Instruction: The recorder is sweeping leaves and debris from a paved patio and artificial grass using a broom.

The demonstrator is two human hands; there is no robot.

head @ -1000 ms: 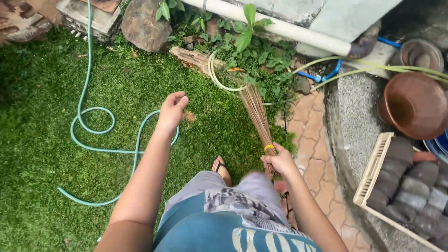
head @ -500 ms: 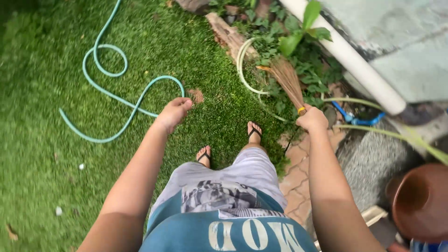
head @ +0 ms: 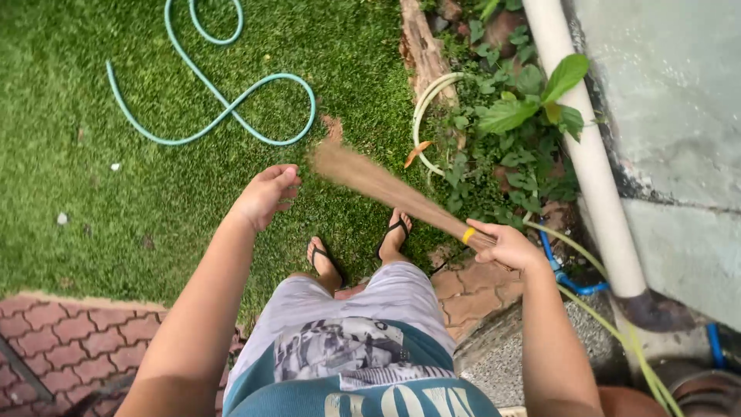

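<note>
- Looking down in the head view, the right hand (head: 505, 245) is clamped around the bound end of a stick broom (head: 386, 189), just past its yellow band (head: 468, 235).
- The broom's bristles stretch up and left from that fist, blurred, with their tips over the grass (head: 116, 193) close to the left hand (head: 266, 194).
- The left hand holds nothing; its fingers are loosely curled together, hanging above the lawn.
- Two feet in black flip-flops (head: 321, 255) stand on the grass beneath the broom.
- A teal garden hose (head: 224, 100) loops across the lawn, well apart from both hands.
- At the right, leafy plants (head: 517, 116) grow beside a white pipe (head: 587, 147) along a wall.
- Red paving bricks (head: 69, 340) lie at the lower left.
</note>
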